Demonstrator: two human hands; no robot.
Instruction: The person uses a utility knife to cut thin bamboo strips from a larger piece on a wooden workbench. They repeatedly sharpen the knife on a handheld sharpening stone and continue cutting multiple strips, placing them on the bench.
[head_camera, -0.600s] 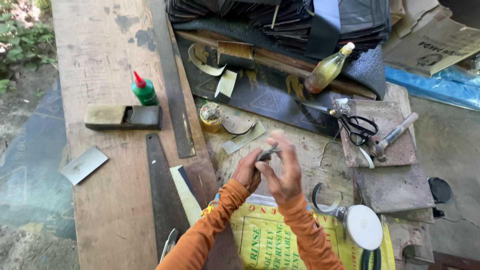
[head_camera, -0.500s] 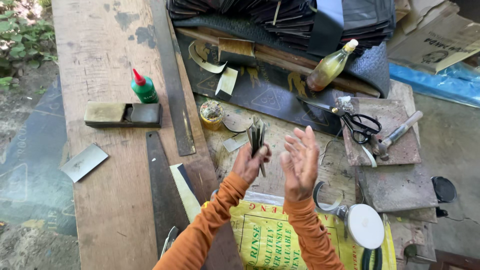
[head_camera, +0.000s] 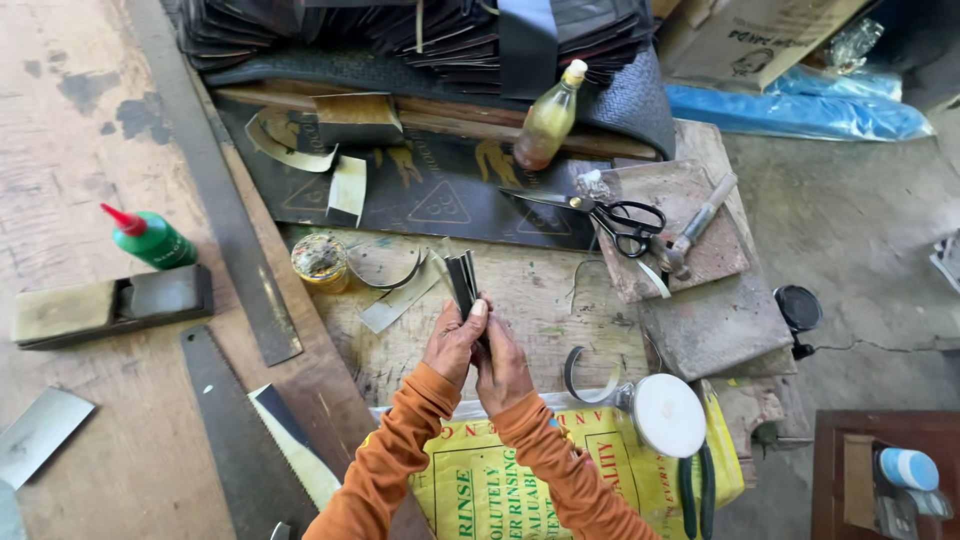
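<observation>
Both my hands grip a small bundle of dark flat strips (head_camera: 463, 281) that stands upright above the wooden work surface (head_camera: 540, 300). My left hand (head_camera: 452, 340) pinches the bundle near its lower end, thumb pressed on it. My right hand (head_camera: 503, 365) closes around the bottom of the same bundle, touching the left hand. Both sleeves are orange. A curved cut-off strip (head_camera: 400, 296) and a small open glue tin (head_camera: 320, 260) lie just left of the bundle.
Black-handled scissors (head_camera: 620, 218) and a hammer (head_camera: 692, 228) rest on a stone slab at right. A yellowish bottle (head_camera: 548, 118), a green red-capped bottle (head_camera: 150, 238), a saw (head_camera: 245, 440), a long metal ruler (head_camera: 225, 215), a white round lid (head_camera: 668, 414) and a yellow sack (head_camera: 520, 480) surround me.
My right hand, which was open and apart from the strips, has come back and closed on the bundle's lower end. The left hand kept holding it upright.
</observation>
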